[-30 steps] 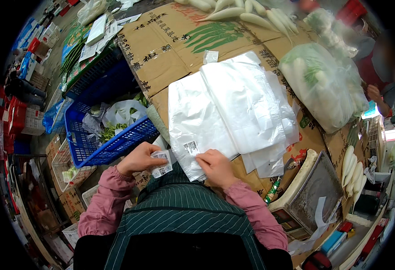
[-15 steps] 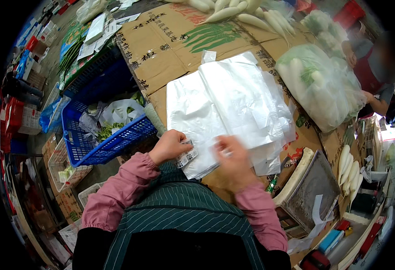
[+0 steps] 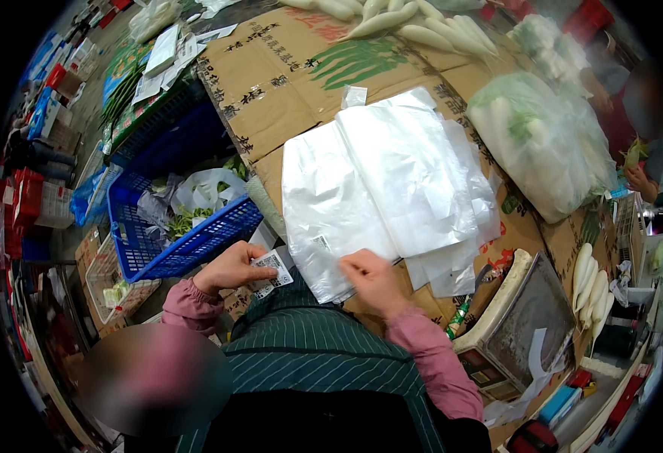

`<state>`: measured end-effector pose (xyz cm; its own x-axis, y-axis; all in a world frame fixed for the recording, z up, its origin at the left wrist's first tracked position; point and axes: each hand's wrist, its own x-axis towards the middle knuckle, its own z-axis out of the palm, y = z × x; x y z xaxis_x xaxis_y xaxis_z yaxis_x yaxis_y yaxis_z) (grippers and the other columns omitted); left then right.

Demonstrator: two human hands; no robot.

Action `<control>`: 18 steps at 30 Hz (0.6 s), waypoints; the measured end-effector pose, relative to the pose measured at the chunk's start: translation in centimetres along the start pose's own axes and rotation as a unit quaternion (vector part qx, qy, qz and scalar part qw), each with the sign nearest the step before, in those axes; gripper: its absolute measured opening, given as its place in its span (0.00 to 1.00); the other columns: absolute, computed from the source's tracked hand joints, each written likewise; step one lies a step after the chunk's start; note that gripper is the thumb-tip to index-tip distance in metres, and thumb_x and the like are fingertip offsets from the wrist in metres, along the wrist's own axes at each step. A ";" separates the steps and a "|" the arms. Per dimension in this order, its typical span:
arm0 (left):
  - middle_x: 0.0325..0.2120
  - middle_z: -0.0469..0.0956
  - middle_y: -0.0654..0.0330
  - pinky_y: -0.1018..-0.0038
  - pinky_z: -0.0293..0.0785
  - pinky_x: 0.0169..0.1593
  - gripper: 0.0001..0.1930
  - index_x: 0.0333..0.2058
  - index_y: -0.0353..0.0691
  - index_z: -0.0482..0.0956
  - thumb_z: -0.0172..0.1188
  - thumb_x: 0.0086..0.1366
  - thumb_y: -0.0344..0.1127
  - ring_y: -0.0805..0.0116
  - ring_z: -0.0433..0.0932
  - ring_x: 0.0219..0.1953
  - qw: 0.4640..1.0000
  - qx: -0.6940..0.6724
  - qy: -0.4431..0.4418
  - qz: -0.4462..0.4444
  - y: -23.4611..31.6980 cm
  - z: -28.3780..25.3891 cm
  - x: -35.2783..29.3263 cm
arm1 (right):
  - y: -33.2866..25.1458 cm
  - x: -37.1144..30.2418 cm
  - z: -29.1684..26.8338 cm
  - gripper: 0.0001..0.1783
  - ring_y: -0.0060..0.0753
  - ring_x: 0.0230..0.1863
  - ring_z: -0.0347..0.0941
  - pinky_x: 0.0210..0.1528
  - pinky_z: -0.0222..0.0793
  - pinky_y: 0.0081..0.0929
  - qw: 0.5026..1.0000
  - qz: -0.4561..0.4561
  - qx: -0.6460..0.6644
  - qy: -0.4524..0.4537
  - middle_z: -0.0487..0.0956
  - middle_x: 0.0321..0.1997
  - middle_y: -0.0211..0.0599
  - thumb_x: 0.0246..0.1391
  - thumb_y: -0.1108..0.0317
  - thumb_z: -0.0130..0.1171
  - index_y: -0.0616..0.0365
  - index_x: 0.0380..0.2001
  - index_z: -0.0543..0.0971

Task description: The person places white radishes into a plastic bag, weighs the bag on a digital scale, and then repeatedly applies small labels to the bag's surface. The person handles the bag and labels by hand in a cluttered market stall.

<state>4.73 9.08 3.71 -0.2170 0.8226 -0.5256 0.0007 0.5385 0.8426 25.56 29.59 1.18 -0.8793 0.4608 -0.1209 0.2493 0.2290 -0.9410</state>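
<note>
My left hand (image 3: pixel 233 268) pinches a small strip of white printed labels (image 3: pixel 272 273) between thumb and fingers, beside the near left edge of a stack of clear-white plastic bags (image 3: pixel 407 174). The bags lie flat on the cardboard-covered table. One small label (image 3: pixel 321 242) shows on the top bag, near its lower left part. Low over the bags' near edge is my right hand (image 3: pixel 375 281), its fingers curled together. What is in those fingers, if anything, is hidden.
Left stands a blue crate (image 3: pixel 173 245) with bagged greens. White radishes (image 3: pixel 452 34) lie at the far side of the cardboard (image 3: pixel 271 98); a bag of radishes (image 3: pixel 539 143) is at the right, near another person's hand (image 3: pixel 639 180). A worn scale (image 3: pixel 520 325) sits near right.
My left hand has drawn left and down off the bags with the labels. My right hand has shifted slightly down and left. The label on the top bag is now uncovered.
</note>
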 end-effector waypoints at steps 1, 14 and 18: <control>0.25 0.79 0.64 0.79 0.69 0.30 0.09 0.36 0.33 0.81 0.62 0.58 0.32 0.79 0.72 0.27 0.999 0.016 0.005 0.031 -0.1 -0.1 -0.2 | 0.2 0.2 -1.6 0.06 0.29 0.29 0.73 0.32 0.68 0.23 0.999 -0.022 -0.004 0.038 0.78 0.28 0.34 0.53 0.67 0.59 0.57 0.32 0.81; 0.16 0.77 0.49 0.66 0.73 0.29 0.16 0.24 0.34 0.83 0.64 0.48 0.44 0.54 0.78 0.22 0.952 0.243 0.168 -0.076 3.8 4.8 7.4 | -1.9 0.8 -0.9 0.13 0.36 0.35 0.73 0.35 0.70 0.29 0.986 -0.119 -0.117 0.019 0.75 0.34 0.37 0.46 0.65 0.64 0.57 0.35 0.77; 0.19 0.78 0.49 0.67 0.73 0.29 0.17 0.29 0.31 0.81 0.66 0.50 0.43 0.63 0.78 0.22 0.938 0.314 0.142 -0.033 4.0 3.9 6.1 | 1.0 1.0 2.7 0.14 0.37 0.37 0.71 0.34 0.69 0.32 0.941 -0.199 -0.271 -0.038 0.73 0.35 0.34 0.44 0.60 0.65 0.53 0.34 0.77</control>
<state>7.26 16.96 3.40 -0.4887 0.7496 -0.4464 0.5342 0.6616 0.5262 23.81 27.96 -0.71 -0.9684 0.1880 0.1641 0.0472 0.7838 -0.6192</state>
